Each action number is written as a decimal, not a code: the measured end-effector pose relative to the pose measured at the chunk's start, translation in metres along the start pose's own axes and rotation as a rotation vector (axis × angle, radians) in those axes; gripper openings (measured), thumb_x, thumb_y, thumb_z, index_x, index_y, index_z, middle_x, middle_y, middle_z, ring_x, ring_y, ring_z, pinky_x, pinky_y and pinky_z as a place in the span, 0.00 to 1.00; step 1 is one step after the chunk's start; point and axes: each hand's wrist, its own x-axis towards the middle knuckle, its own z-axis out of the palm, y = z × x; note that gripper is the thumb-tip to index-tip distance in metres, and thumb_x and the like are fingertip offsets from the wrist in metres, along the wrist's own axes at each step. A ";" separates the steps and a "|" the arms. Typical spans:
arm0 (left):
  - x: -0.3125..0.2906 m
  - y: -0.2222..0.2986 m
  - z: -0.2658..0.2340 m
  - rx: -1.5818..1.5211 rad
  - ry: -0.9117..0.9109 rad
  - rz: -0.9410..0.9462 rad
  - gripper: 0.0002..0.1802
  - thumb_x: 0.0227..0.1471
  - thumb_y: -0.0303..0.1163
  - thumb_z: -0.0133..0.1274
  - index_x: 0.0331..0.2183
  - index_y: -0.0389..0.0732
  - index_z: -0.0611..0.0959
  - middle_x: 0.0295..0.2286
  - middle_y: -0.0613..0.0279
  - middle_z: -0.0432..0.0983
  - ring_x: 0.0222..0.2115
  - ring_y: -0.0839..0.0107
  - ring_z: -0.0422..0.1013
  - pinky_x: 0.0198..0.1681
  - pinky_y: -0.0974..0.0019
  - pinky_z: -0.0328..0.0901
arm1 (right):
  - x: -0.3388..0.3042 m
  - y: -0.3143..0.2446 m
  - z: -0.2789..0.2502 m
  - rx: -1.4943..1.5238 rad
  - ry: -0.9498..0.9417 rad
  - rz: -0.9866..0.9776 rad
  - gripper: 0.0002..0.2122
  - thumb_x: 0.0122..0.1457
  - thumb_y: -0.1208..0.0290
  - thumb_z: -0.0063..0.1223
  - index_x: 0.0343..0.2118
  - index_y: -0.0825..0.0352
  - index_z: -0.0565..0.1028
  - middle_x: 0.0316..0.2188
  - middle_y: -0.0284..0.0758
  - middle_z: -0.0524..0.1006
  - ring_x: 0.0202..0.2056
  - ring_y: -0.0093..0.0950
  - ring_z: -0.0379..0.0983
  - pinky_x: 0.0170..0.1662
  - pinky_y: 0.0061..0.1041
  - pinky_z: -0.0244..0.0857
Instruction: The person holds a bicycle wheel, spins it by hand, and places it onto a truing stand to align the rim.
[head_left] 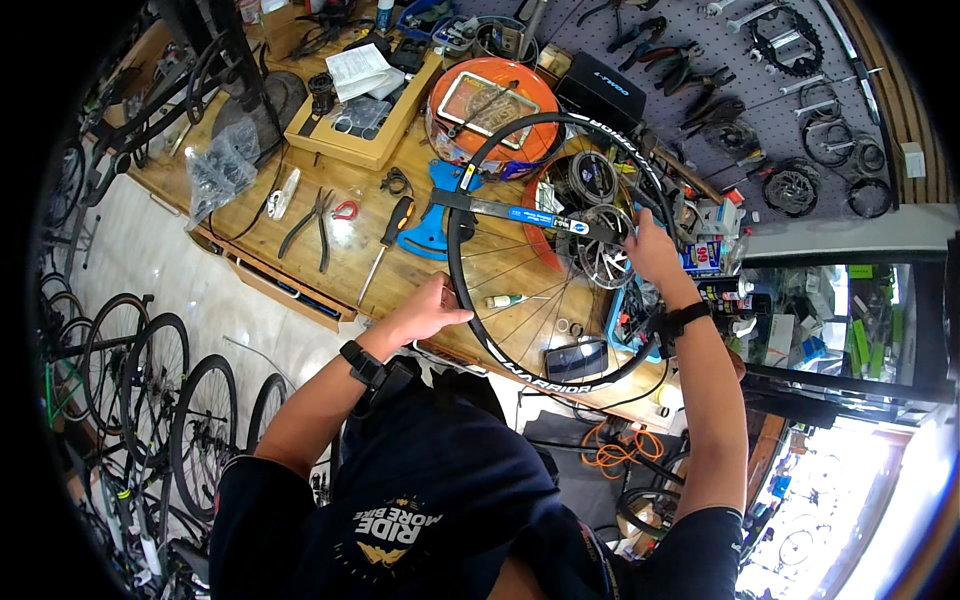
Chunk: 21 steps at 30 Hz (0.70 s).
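A bicycle wheel (452, 262) with a black rim is tilted over the wooden bench in front of me. My left hand (428, 312) grips the rim's near left side, thumb against it. Across the spokes runs the black bar (490, 207) of a blue tool (425, 225), reaching from the rim to the disc brake rotor (604, 262) at the hub. My right hand (656, 250) is closed at the bar's far end, beside the rotor; its fingertips are partly hidden. Left of the blue tool lie a screwdriver (387, 245), pliers (312, 228) and a red-ended tool (345, 210).
Behind the wheel stand an orange round container (440, 110) and a cardboard tray (365, 150). A dark phone-like slab (577, 360) and a small screwdriver (505, 300) lie beneath the wheel. Pliers and wrenches hang on the pegboard (660, 105); several bicycles (160, 390) stand at left.
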 end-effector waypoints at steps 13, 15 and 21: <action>0.001 -0.004 0.000 -0.013 0.042 0.013 0.25 0.49 0.28 0.65 0.44 0.33 0.69 0.36 0.60 0.75 0.37 0.72 0.73 0.44 0.67 0.68 | -0.007 -0.011 -0.019 0.036 -0.087 0.009 0.18 0.57 0.63 0.57 0.44 0.70 0.71 0.37 0.50 0.78 0.41 0.50 0.74 0.45 0.45 0.68; 0.001 -0.001 -0.002 0.017 0.015 -0.046 0.26 0.50 0.24 0.64 0.46 0.33 0.69 0.40 0.60 0.74 0.41 0.72 0.73 0.48 0.67 0.69 | -0.007 -0.009 -0.018 0.046 -0.092 -0.083 0.19 0.55 0.62 0.60 0.45 0.69 0.73 0.37 0.48 0.78 0.42 0.49 0.74 0.45 0.44 0.68; 0.002 -0.004 0.000 -0.068 0.038 0.029 0.25 0.48 0.29 0.66 0.42 0.33 0.69 0.35 0.59 0.76 0.36 0.71 0.73 0.42 0.66 0.68 | -0.008 -0.002 -0.007 0.002 -0.087 -0.138 0.18 0.52 0.67 0.64 0.45 0.67 0.75 0.36 0.46 0.77 0.41 0.47 0.74 0.44 0.42 0.68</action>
